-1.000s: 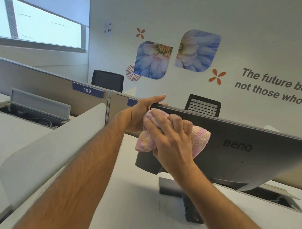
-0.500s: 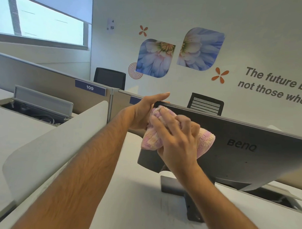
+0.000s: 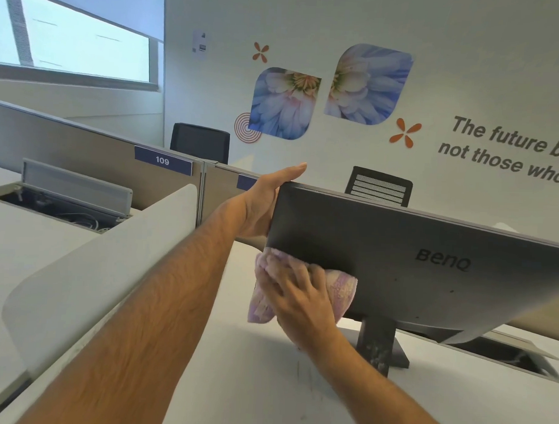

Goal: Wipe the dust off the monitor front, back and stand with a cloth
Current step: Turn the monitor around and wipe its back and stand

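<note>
Monitor [image 3: 381, 247] back (BenQ), left hand [image 3: 259, 208] gripping corner, right hand [image 3: 297, 295] pressing cloth [image 3: 342, 291]

Both forearms are bare from the lower edge of the picture to the wrists, with no sleeve showing. Dark hair covers the left forearm thickly; the right forearm shows less of it. The left hand [image 3: 262, 202] and right hand [image 3: 296, 295] carry no glove, ring, watch or band. The nails are short and unpainted.
</note>
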Demonstrator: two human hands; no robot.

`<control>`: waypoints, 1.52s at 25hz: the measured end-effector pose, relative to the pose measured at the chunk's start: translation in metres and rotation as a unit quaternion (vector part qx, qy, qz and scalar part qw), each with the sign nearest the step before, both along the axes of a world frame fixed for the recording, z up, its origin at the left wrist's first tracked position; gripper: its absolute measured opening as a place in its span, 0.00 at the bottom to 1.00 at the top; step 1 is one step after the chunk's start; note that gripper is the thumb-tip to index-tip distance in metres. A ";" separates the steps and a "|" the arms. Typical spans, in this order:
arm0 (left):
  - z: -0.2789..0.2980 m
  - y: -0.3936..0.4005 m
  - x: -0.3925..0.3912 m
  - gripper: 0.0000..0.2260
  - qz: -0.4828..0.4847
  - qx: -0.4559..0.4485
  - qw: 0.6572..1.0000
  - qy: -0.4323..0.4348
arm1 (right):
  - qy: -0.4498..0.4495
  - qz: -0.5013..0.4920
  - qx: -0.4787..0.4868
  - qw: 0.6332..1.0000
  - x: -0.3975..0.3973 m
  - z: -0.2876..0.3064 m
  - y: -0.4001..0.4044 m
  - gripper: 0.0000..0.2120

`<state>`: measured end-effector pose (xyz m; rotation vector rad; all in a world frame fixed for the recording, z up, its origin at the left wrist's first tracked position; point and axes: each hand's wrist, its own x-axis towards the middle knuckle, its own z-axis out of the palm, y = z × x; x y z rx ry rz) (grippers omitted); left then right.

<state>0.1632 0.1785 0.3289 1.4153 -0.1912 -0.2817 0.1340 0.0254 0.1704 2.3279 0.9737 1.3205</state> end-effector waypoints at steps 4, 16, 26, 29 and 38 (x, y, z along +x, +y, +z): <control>0.000 -0.002 -0.002 0.29 0.020 0.001 1.000 -0.001 | 0.079 -0.049 -0.119 0.989 0.006 -0.051 -0.026 0.27; 0.001 -0.001 -0.003 0.25 0.043 0.037 0.998 -0.018 | 0.279 -0.118 0.127 0.945 -0.014 -0.110 -0.053 0.37; 0.065 -0.057 0.000 0.22 0.062 0.666 0.684 -0.289 | 0.434 0.047 0.848 0.300 -0.009 -0.081 0.003 0.08; 0.059 -0.090 -0.002 0.16 0.043 0.686 0.664 -0.294 | 0.415 0.079 0.819 0.389 -0.021 -0.074 0.003 0.09; 0.057 -0.099 0.006 0.19 0.036 0.667 0.697 -0.260 | 0.395 -0.007 0.784 0.479 -0.009 -0.098 0.004 0.10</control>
